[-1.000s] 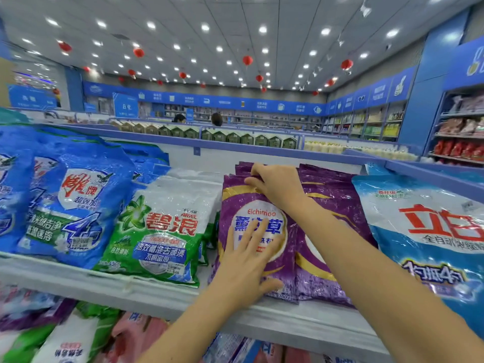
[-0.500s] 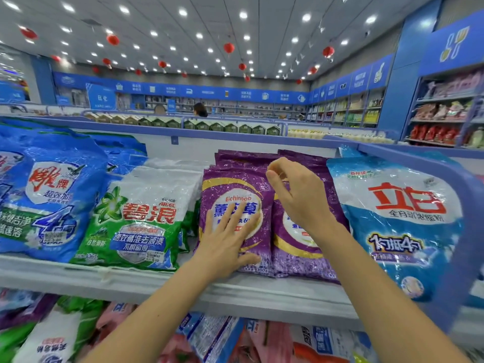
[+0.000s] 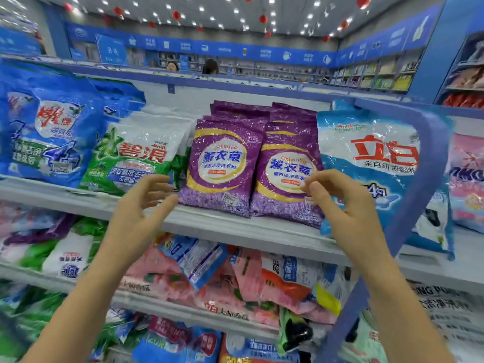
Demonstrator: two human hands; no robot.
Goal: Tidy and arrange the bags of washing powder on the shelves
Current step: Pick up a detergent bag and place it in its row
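Blue, glossy film wraps the big blue bag (image 3: 52,132) at the left edge of the frame, a plump pillow shape leaning back on the top shelf (image 3: 235,231), which is a pale, flat ledge. Just right of it leans the green-and-white bag (image 3: 141,155), its plastic crinkled and shiny, with red characters across the front. Below that bag's lower right corner hangs the left hand (image 3: 141,208), palm turned inward, fingers spread and gently curved, holding nothing. Its thumb tip lies right by the bottom left corner of the left purple bag (image 3: 220,166); whether it touches is hard to say through the blur.

The left purple bag and the right purple bag (image 3: 282,153) stand side by side on the top shelf at the middle of the frame, edges touching. Both are flat, rectangular sachets of wrinkled, foil-like film with a white oval ringed in gold, and more purple bags are stacked behind them. The right hand (image 3: 343,205) hovers in front of the right purple bag's lower right part, fingers loosely bent with the tips close together, gripping nothing.

Right of it sits the white-and-blue bag (image 3: 366,153), large, puffy and slick, partly behind a curved blue rail (image 3: 432,158). A pink bag (image 3: 468,179) shows at the right edge. Beneath the top shelf, jumbled bags (image 3: 222,284) in pink, orange and blue lie in a slumped heap.
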